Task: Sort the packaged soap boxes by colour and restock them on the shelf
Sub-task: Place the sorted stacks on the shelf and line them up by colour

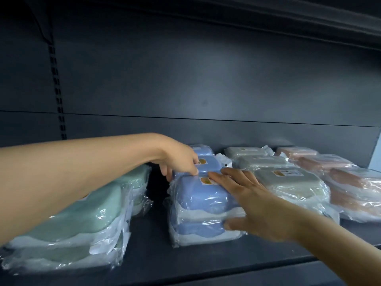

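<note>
- Because slick wrap covers the front blue stack (204,207), a hard push from the right hand (253,203) could slide its top box toward 9 o'clock.
- Right grip: fingers spread flat on that stack.
- Left hand (179,159) pinches the blue box behind (208,164), at 12 o'clock.
- Green boxes (82,219) sit at 9 o'clock on the shelf (154,263).

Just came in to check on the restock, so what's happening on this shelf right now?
A person is tidying the blue soap boxes on the dark shelf. The left hand grips a blue box further back, while the right hand rests flat against the front blue stack. The boxes stand in colour rows: green boxes at the left, then blue, grey boxes, and pink boxes at the right.
</note>
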`<state>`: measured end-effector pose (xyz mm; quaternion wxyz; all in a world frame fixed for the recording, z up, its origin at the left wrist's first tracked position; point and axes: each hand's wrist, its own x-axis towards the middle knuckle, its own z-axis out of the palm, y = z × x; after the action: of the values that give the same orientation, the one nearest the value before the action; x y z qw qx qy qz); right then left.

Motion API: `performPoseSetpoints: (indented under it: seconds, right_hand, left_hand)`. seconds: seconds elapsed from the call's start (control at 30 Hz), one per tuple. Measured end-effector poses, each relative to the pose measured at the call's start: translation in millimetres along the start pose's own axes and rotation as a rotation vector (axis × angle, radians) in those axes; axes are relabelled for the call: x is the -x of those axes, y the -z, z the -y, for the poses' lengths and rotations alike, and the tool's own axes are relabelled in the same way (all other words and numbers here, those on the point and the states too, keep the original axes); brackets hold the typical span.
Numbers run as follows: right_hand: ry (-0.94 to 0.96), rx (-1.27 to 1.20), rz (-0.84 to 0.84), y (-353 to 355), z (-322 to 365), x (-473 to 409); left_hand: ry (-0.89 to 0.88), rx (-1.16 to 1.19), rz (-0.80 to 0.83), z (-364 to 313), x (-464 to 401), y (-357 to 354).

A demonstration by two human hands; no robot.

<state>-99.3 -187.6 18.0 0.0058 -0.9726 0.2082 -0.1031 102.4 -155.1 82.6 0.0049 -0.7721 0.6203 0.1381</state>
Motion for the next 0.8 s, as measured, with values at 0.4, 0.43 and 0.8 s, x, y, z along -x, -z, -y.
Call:
performPoseSetpoints:
  seconds: [0.4,0.43,0.8]
  right_hand:
    - [-0.178,0.054,-0.033,0.3,7.6,-20.3]
    - [-0.196,0.068,-0.030,1.6,7.9,-18.4]
    - [-0.266,0.046,0.004,10.2,3.4,-4.7]
  left_hand:
    - [0.075,0.230,-0.162,11.6,24.2,-5.6]
    - [0.067,0.207,-0.179,10.9,33.4,-5.0]
    - [0.154,0.148,-0.048,-20.0,60.3,-47.2]
